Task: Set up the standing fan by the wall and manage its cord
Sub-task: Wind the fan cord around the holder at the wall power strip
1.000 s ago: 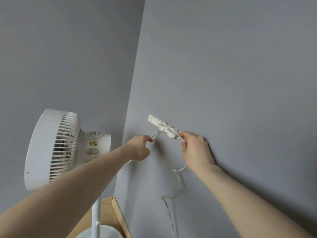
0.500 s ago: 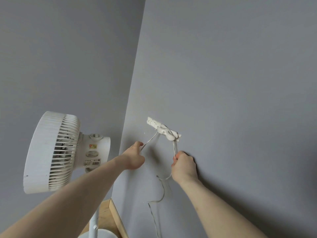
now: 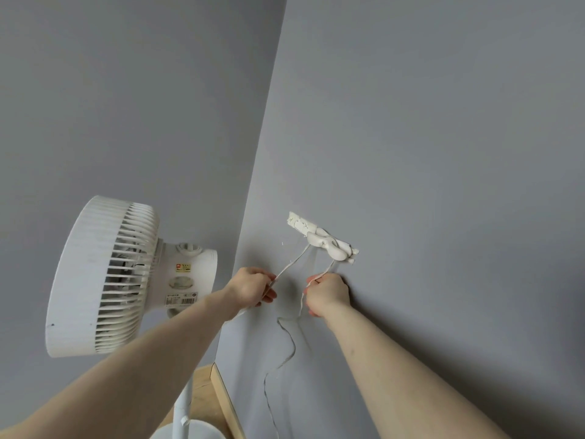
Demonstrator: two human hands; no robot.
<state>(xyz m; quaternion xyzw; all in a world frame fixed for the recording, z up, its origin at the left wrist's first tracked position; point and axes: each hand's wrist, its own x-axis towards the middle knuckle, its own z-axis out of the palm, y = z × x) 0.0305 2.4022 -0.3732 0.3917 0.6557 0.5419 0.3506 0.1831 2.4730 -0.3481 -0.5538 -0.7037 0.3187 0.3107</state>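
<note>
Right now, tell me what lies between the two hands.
In the head view, only bare grey wall shows between the left hand and the right hand. Each grips its own strand of white cord running up to the wall outlet.

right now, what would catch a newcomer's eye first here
Two bare arms reach to a white power strip on the grey wall, right of centre; the left hand and right hand each pinch a thin white cord hanging from it. At left, a white fan stands in the corner, its head turned away from the strip.
</note>
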